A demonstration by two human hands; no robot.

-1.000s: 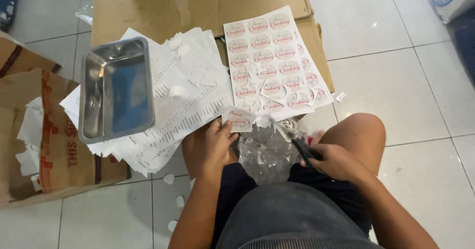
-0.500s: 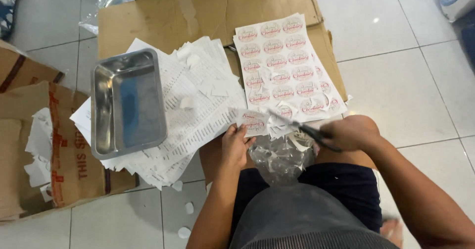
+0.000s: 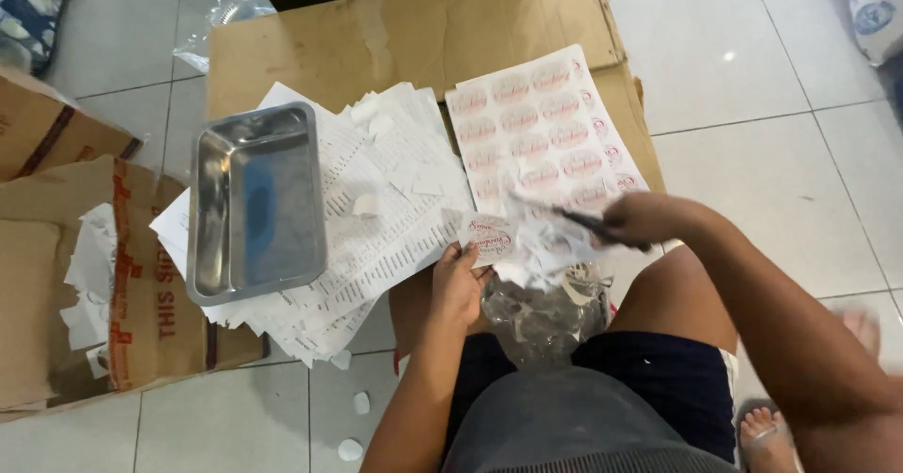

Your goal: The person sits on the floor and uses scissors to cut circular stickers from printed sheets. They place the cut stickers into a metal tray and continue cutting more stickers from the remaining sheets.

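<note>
My left hand (image 3: 458, 285) pinches a small cut-out piece of sticker sheet (image 3: 487, 239) with a red oval label on it. My right hand (image 3: 649, 219) grips dark scissors (image 3: 578, 220), whose blades point left over the lower edge of a white sheet of red oval stickers (image 3: 541, 139). That sheet lies on a flattened cardboard box (image 3: 414, 31). A clear plastic bag (image 3: 546, 318) with paper scraps sits between my knees, just under both hands.
A steel tray (image 3: 256, 200) rests on a pile of printed paper sheets (image 3: 395, 219) left of the hands. An open cardboard box (image 3: 85, 275) with white scraps stands at the left. Small white offcuts (image 3: 357, 407) dot the tiled floor.
The view has shifted right and down a little. My right hand with the scissors has risen off my knee to the sticker sheet's lower edge. My left hand still holds the cut piece.
</note>
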